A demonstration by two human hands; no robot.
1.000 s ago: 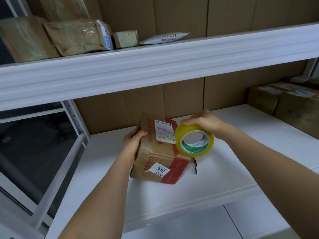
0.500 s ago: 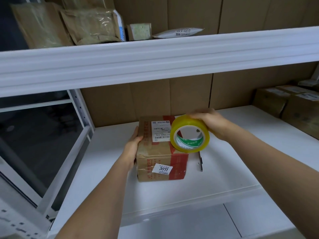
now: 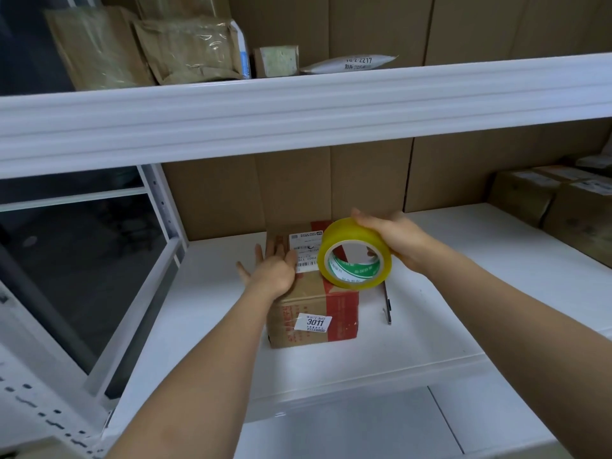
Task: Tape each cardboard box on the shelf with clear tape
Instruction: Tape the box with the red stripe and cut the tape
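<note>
Here's the small brown cardboard box [image 3: 313,306], sitting flat on the white metal shelf [image 3: 430,326] close to the cardboard-lined back wall. Red printed bands run down its right side and over the top, a white barcoded shipping label [image 3: 304,251] lies on the top face, and a smaller white sticker reading 3011 [image 3: 314,323] is on the front. Clear tape already glints across the front face.

The left hand [image 3: 273,268] lies open-palmed on the top left of the box, fingers straight and spread apart. The right hand [image 3: 395,240] grips the yellowish roll of clear tape [image 3: 355,255] from above and behind, fingers curled over the rim, the roll tilted so its green-and-white inner core faces us, hanging over the box's top right corner. I can't tell if any tape is pulled off it.

Just right of the box, a thin dark pen-like tool [image 3: 387,304] lies on the shelf.

Compared with half a second ago: the left hand has let go of the box's left side and come up onto the top with fingers fanned out. The box has stayed squared up and flat, where a second ago it was tipped on edge. The roll has barely shifted.

Further right, larger brown cardboard boxes [image 3: 563,210] stand at the shelf's end.
</note>
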